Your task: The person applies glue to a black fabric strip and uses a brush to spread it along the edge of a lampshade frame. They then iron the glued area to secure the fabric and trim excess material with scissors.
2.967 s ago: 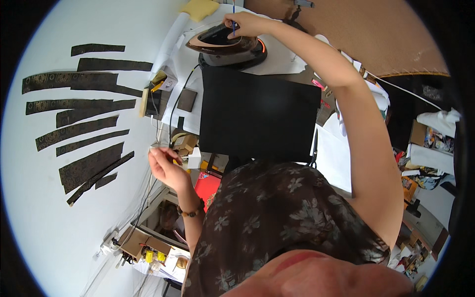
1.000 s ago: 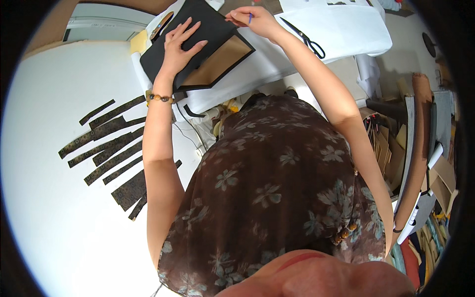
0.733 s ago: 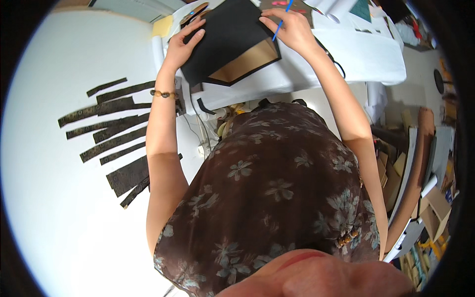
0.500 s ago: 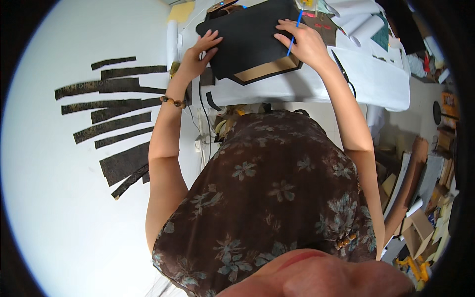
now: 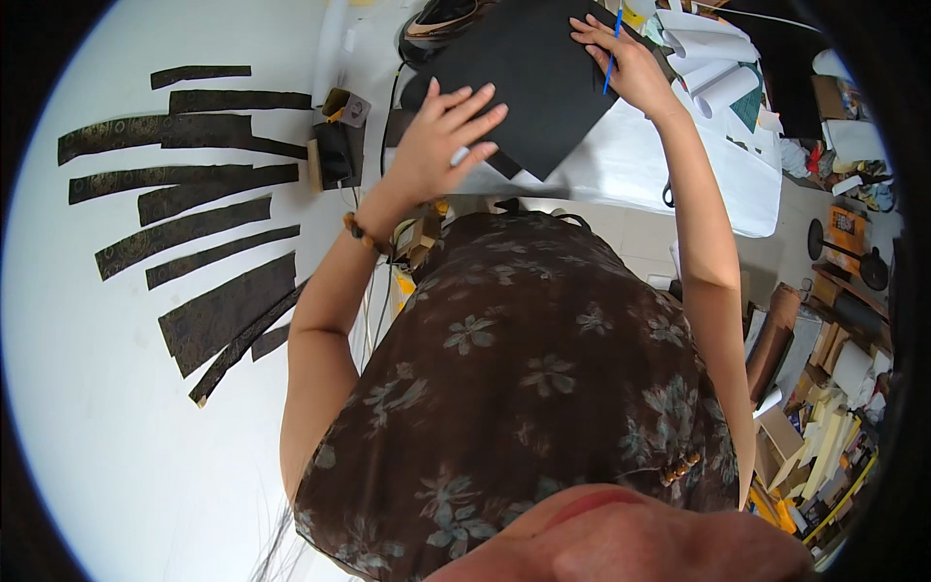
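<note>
A large black sheet (image 5: 529,87) lies at an angle on the white-covered table, one corner pointing toward me. My left hand (image 5: 441,141) rests on its near left part, fingers spread flat. Between its thumb and forefinger shows a small pale patch I cannot make out. At the sheet's upper right edge, my right hand (image 5: 630,73) has its fingers stretched over the black surface while a thin blue stick (image 5: 613,58) is tucked across them. A narrow dark edge (image 5: 502,165) sticks out from under the sheet by my left thumb; what lies beneath is hidden.
Rolled white papers (image 5: 722,87) lie on the table's far right. A shiny dark object (image 5: 436,29) stands behind the sheet. Left of the table, a dark phone-like device (image 5: 335,150) sits by a small box (image 5: 346,107). Dark patterned strips (image 5: 184,213) hang on the white wall.
The black sheet has turned, and the tan, black-edged panel beneath it is now covered. My left hand has moved right and nearer; my right hand has gone farther up and right with the blue stick.
</note>
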Action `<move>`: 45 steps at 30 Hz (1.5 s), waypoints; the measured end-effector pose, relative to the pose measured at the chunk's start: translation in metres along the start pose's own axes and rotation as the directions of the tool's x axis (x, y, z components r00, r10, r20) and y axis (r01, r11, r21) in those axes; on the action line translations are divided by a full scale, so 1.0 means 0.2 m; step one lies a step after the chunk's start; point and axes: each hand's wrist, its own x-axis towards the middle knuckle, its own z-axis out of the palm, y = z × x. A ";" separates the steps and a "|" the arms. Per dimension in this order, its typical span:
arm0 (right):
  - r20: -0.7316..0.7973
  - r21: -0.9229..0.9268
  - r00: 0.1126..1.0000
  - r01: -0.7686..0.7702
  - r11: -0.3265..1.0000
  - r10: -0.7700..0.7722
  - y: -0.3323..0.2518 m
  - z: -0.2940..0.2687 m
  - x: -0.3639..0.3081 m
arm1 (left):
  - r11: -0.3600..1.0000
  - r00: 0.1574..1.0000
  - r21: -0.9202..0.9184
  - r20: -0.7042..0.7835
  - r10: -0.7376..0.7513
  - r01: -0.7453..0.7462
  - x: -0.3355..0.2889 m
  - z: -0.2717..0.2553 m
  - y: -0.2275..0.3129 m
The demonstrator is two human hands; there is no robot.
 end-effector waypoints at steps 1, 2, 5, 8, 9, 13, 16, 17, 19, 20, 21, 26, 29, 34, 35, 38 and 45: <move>-0.045 -0.019 0.998 0.032 0.999 -0.032 0.03 0.03 0.00 | 1.000 1.000 -0.018 -0.012 0.016 -0.016 -0.01 0.02 0.04; -0.074 0.013 0.995 0.069 0.998 -0.068 0.01 0.04 0.02 | 0.999 0.999 -0.029 -0.027 0.030 -0.031 -0.01 0.04 0.07; -0.031 0.092 0.995 0.093 0.991 -0.091 -0.02 0.03 0.07 | 0.998 0.999 -0.047 -0.039 0.032 -0.034 0.00 0.10 0.20; 0.066 0.135 0.977 0.193 0.972 -0.203 -0.03 -0.01 0.12 | 0.991 0.996 -0.111 -0.062 0.062 -0.069 0.04 0.10 0.28; 0.089 0.149 0.972 0.203 0.968 -0.217 -0.05 -0.01 0.15 | 0.988 0.993 -0.134 -0.099 0.069 -0.082 0.07 0.08 0.29; -0.057 0.040 0.956 0.289 0.956 -0.287 -0.05 0.07 0.24 | 0.965 0.996 -0.263 -0.087 -0.004 -0.019 0.12 0.14 0.23; -0.249 -0.009 0.917 0.320 0.947 -0.312 -0.06 0.12 0.34 | 0.967 0.997 -0.243 0.002 -0.073 0.072 0.18 0.14 0.20; -0.353 -0.009 0.901 0.266 0.964 -0.251 0.00 0.11 0.35 | 0.985 0.996 -0.147 0.013 -0.090 0.091 0.23 0.10 0.22; -0.520 0.124 0.825 -0.183 0.975 0.221 0.24 0.22 0.28 | 0.980 0.976 -0.071 0.123 -0.179 0.188 0.27 0.07 0.23; -0.499 0.244 0.711 -0.432 0.868 0.494 0.40 0.34 0.21 | 0.982 0.972 -0.043 0.155 -0.175 0.183 0.29 0.08 0.23; -0.391 0.113 0.801 -0.447 0.887 0.453 0.57 0.47 0.10 | 0.982 0.969 -0.023 0.172 -0.179 0.186 0.31 0.08 0.23; 0.151 -0.138 0.928 -0.321 0.937 0.340 1.00 0.98 -0.29 | 0.948 0.904 0.065 0.288 -0.316 0.311 0.39 0.08 0.30; 0.156 -0.107 0.953 -0.244 0.964 0.259 1.01 1.00 -0.14 | 0.882 0.819 0.145 0.330 -0.470 0.449 0.41 0.09 0.38; 0.118 0.041 0.982 -0.156 0.987 0.150 1.10 1.02 0.26 | 0.800 0.751 0.156 0.279 -0.599 0.580 0.48 0.15 0.48; 0.193 0.026 0.965 -0.183 0.983 0.175 1.15 1.06 0.34 | 0.792 0.747 0.150 0.270 -0.608 0.592 0.51 0.15 0.49; 0.196 -0.226 0.964 -0.133 0.965 0.179 1.29 1.19 0.56 | 0.773 0.761 0.045 0.153 -0.631 0.632 0.56 0.18 0.47; 0.029 0.306 0.921 0.361 0.881 -0.388 0.64 1.16 1.18 | 0.673 0.694 0.228 -0.018 -0.720 0.704 0.80 0.22 0.31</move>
